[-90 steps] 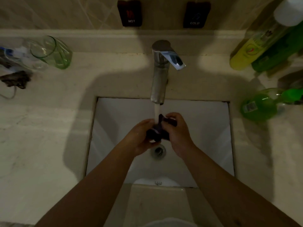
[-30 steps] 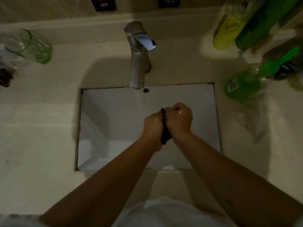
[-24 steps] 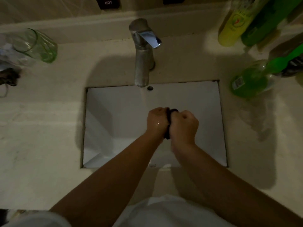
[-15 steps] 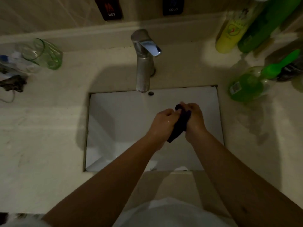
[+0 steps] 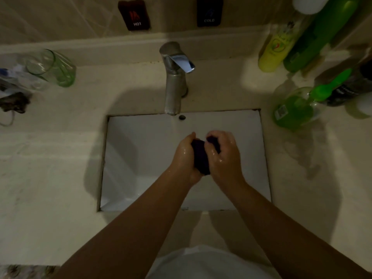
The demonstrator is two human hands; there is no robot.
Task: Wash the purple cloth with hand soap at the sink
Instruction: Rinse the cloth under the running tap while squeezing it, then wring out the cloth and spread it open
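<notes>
The purple cloth (image 5: 200,158) is bunched into a dark wad, squeezed between my two wet hands over the white sink basin (image 5: 141,158). My left hand (image 5: 184,156) grips its left side and my right hand (image 5: 225,156) wraps over its right side and top. Most of the cloth is hidden inside my fists. The chrome faucet (image 5: 175,77) stands behind the basin, and no water stream shows under its spout. A green hand soap pump bottle (image 5: 293,111) lies at the sink's right on the counter.
A green glass (image 5: 54,67) and some dark clutter (image 5: 14,101) sit on the counter at far left. Yellow (image 5: 275,51) and green (image 5: 314,35) bottles stand at the back right. Hot (image 5: 136,15) and cold (image 5: 209,12) labels are on the wall.
The water stream seen three seconds ago is gone. My hands have kept wringing and rubbing the cloth, shifting right of the spout; the cloth is now more balled up than half a second ago.
</notes>
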